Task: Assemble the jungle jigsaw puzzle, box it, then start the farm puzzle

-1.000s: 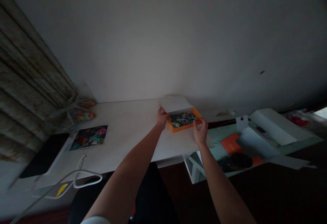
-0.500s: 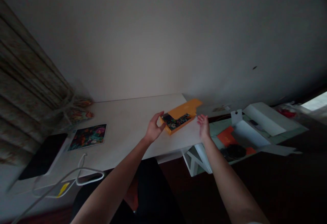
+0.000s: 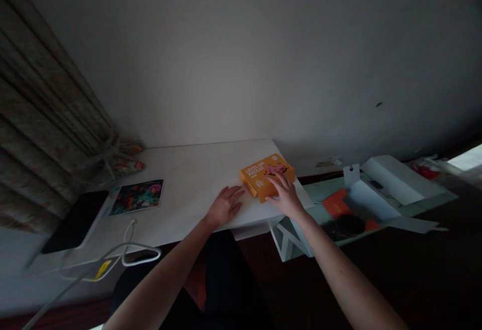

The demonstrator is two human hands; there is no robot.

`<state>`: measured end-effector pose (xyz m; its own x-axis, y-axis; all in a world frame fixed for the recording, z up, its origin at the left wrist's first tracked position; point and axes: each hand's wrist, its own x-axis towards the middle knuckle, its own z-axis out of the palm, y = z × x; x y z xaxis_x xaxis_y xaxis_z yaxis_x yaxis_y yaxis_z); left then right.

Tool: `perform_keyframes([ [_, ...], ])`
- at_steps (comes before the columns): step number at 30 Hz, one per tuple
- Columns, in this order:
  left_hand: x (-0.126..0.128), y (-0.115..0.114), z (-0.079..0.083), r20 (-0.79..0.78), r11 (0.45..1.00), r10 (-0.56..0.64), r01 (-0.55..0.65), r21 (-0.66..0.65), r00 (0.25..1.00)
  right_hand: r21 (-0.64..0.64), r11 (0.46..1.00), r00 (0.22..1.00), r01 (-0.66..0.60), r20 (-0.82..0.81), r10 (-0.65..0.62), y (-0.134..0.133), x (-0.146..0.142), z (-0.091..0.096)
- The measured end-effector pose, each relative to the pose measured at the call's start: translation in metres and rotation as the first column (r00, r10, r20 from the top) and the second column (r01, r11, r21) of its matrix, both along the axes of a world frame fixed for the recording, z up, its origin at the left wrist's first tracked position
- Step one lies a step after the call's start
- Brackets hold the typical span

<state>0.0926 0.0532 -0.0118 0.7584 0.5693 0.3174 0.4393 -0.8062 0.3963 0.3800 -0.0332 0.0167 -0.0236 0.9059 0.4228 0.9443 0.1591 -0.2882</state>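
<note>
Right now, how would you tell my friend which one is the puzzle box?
Find the white desk by the curtain. Near its right end, an orange puzzle box lies flat under the right hand. It is the only bright orange thing on the desk, unlike the dark, flowery picture card farther left.

A curtain (image 3: 45, 104) is hanging beside the bench (image 3: 188, 189), where a floral card (image 3: 136, 197) and a black pad (image 3: 75, 222) are lying. A white cable (image 3: 139, 257) is looping over the bench edge. Off to the right, an open white carton (image 3: 376, 194) is holding an orange sheet (image 3: 336, 203) and a dark bundle (image 3: 344, 225).
</note>
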Motion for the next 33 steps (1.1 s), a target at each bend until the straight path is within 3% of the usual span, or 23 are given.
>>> perform_keyframes([
  [6, -0.087, 0.042, -0.01, 0.064, 0.95, 0.307, -0.31, 0.043, 0.949, -0.078, 0.997, 0.997, 0.012, 0.077, -0.006, 0.004, -0.031, -0.003],
  [10, -0.124, 0.046, -0.01, 0.062, 0.913, 0.403, -0.405, 0.038, 0.913, -0.07, 0.997, 0.999, 0.018, 0.03, -0.016, 0.01, -0.038, -0.02],
  [17, -0.123, 0.034, -0.012, 0.135, 0.919, 0.391, -0.395, 0.007, 0.911, 0.033, 0.995, 0.996, 0.09, -0.019, -0.09, 0.05, -0.047, -0.034],
  [28, -0.119, 0.037, -0.018, 0.087, 0.901, 0.426, -0.431, 0.045, 0.901, 0.078, 0.961, 0.949, 0.266, -0.193, -0.247, 0.195, -0.022, -0.035],
  [33, -0.118, 0.034, -0.013, 0.053, 0.904, 0.424, -0.426, 0.037, 0.904, 0.063, 0.964, 0.942, 0.26, -0.234, -0.239, 0.235, -0.01, -0.035],
])
